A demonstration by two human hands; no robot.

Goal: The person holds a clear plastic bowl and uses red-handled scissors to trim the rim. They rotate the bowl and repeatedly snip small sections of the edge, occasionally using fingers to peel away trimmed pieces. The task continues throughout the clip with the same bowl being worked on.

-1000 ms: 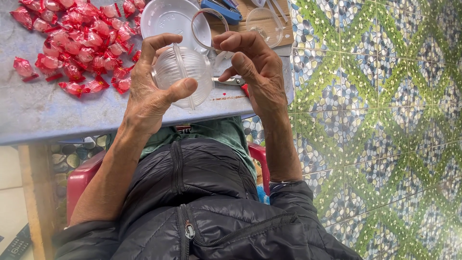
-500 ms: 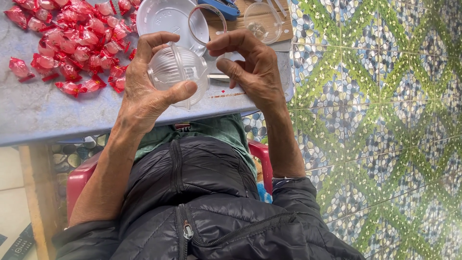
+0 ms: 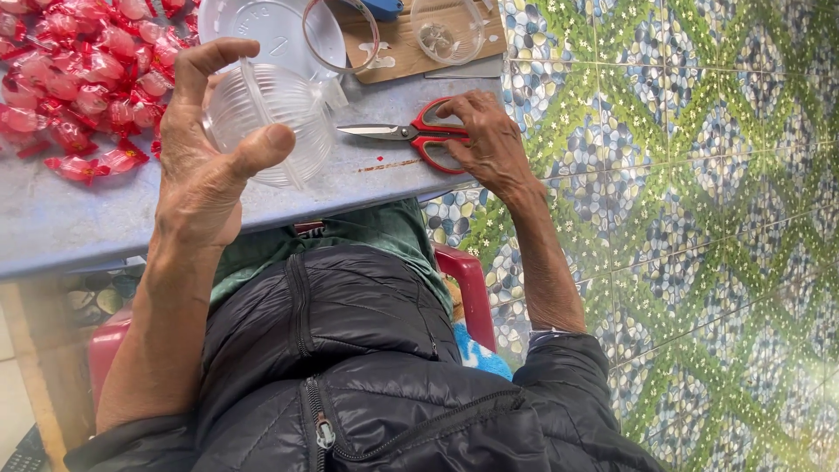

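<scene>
Single head-worn view, looking steeply down, close over lap, surface [image 3: 79,223] edge and tiled floor [image 3: 699,218].

A heap of red-wrapped candies [image 3: 83,74] lies on the grey table [image 3: 52,223]. Beyond it sit a white plastic lid [image 3: 262,26], a clear plastic ring [image 3: 341,35] and a small clear cup [image 3: 447,31] on a cardboard sheet [image 3: 398,48]. A red plastic chair [image 3: 468,284] stands on the pebble-patterned floor [image 3: 699,218].

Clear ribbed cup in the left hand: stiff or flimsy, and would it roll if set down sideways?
The clear ribbed cup looks thin-walled, so probably light and slightly flexible under the left hand. Its round body would likely roll on the table, though the rim may curb that.
</scene>
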